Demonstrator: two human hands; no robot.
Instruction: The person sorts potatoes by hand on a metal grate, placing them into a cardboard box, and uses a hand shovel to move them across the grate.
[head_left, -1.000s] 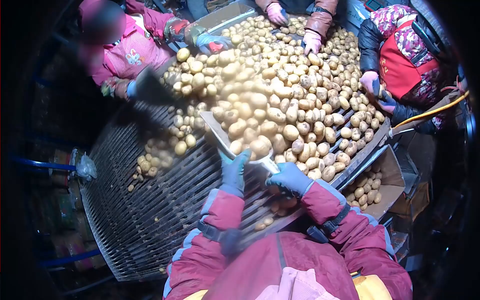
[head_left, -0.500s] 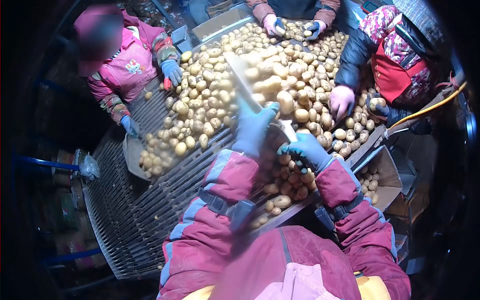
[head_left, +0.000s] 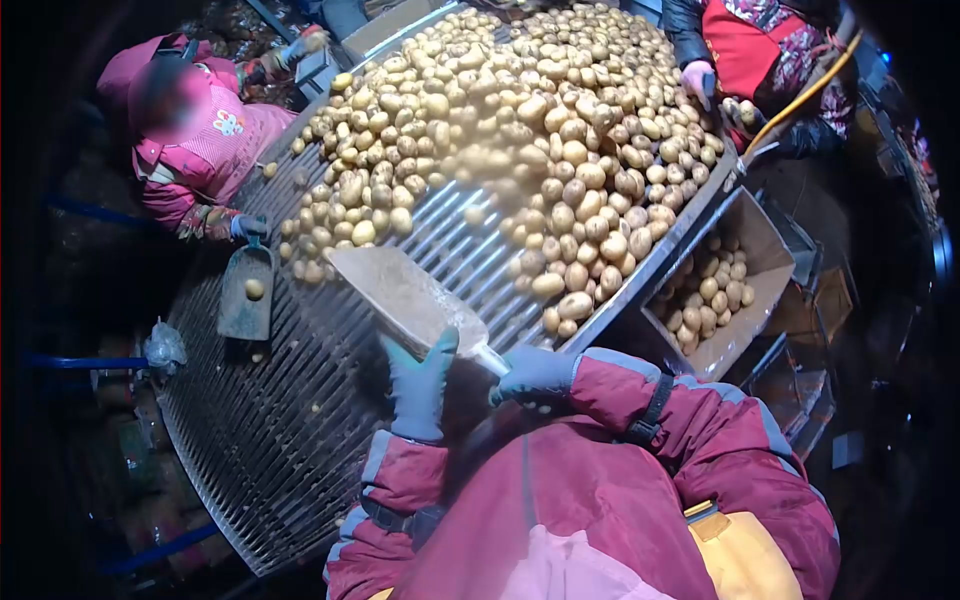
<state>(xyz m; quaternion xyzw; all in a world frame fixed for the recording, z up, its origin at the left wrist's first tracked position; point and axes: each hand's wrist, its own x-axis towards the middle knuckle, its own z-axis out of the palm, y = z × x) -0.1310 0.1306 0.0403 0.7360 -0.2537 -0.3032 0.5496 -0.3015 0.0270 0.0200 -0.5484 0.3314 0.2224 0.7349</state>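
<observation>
My right hand (head_left: 536,374), in a blue-grey glove, is closed around the handle of a scoop (head_left: 405,290). The scoop's broad, dusty blade shows its inner face, with no potatoes on it, and points up and left over the slatted grading table. Close by the blade's near edge is my left hand (head_left: 418,388), gloved, thumb and fingers spread apart. Beyond the blade lies a large heap of potatoes (head_left: 590,150), some blurred by motion around a bared strip of slats.
A person at left holds a green scoop (head_left: 246,300) with one potato on it. Another person in a red apron (head_left: 742,48) stands at far right. A box (head_left: 772,262) of potatoes sits below the right table edge. A yellow cable (head_left: 808,88) runs nearby.
The scoop has come back toward me and turned from edge-on to blade face up. My left hand has opened beside it. Slats show where potatoes lay. The left person's scoop has swung back.
</observation>
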